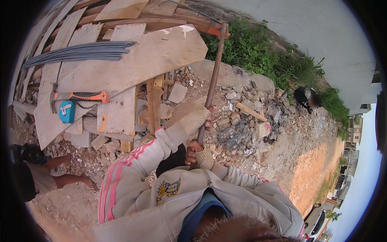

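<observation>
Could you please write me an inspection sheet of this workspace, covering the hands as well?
Surface: pale wooden boards laid overlapping, with uneven edges.
Job's things: long brown bar in the hands; bundle of grey rods, claw hammer and blue tape measure on the boards.
Clutter: broken rubble, a tangle of wire and a loose wood strip on the ground.
Hands: left hand and right hand both closed around the bar, left farther up it; fingerless gloves worn.
Cables: nothing seen.
Surroundings: green plants along a grey wall; a crouching person beyond the rubble; another person's legs at left.
</observation>
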Available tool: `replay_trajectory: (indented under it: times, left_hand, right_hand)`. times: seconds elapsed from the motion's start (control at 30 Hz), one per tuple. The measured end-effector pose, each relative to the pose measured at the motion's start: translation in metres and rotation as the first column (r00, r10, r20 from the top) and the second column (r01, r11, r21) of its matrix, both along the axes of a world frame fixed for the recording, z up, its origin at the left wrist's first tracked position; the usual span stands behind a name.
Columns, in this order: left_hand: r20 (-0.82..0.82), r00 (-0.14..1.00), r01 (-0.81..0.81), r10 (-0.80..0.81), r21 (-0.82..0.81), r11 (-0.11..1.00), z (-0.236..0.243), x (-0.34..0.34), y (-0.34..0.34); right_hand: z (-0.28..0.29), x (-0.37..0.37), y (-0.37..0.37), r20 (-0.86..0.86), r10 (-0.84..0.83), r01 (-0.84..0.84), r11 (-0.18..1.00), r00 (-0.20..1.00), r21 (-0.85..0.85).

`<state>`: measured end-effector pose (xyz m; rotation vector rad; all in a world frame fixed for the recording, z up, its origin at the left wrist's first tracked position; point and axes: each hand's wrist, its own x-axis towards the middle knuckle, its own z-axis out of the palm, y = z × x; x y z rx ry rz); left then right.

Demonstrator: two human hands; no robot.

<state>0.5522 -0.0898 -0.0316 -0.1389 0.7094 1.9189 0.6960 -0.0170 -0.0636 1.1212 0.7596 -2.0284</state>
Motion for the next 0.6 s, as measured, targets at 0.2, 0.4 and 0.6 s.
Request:
replay_trajectory:
  times: [0.2,0.4,0.6]
  left_hand:
    - [-0.215,0.97,0.031,-0.115,-0.358,0.933,0.029,-0.037,-0.059]
    - [-0.199,0.978,-0.014,-0.06,-0.351,0.936,0.029,-0.02,-0.023]
    - [-0.244,0.954,-0.223,0.176,-0.179,0.958,0.045,0.031,0.055]
  right_hand:
    - [-0.01,-0.031,-0.089,-0.268,-0.17,0.101,0.962,0.948,-0.253]
    - [0.018,-0.024,-0.037,-0.242,-0.036,0.009,0.994,0.97,-0.113]
    - [0.046,0.015,0.061,-0.35,0.039,-0.042,0.999,0.936,-0.001]
